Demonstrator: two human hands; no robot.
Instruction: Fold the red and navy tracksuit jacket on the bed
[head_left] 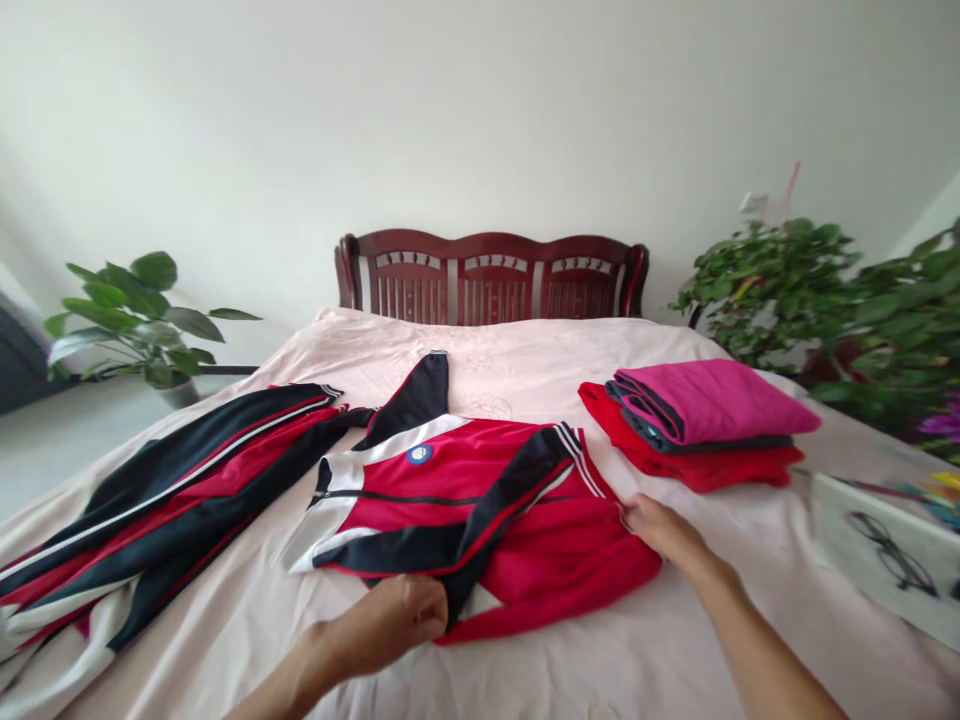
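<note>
A red, navy and white zip jacket (427, 470) lies front up on the bed, its collar toward the left. Its near sleeve is bent across the front, and the far sleeve stretches toward the headboard. My left hand (411, 612) is closed on the jacket's near side, below the folded sleeve. At the striped hem on the right, my right hand (660, 528) pinches the jacket's corner. The near red edge of the jacket bulges up a little between the two hands.
Navy and red track clothing (187, 480) lies spread on the left. A stack of folded clothes (720, 400) sits at the right. Glasses (892, 550) rest on a pale board (840, 510) by the right edge. Plants flank the bed (525, 680) and its wooden headboard (495, 280).
</note>
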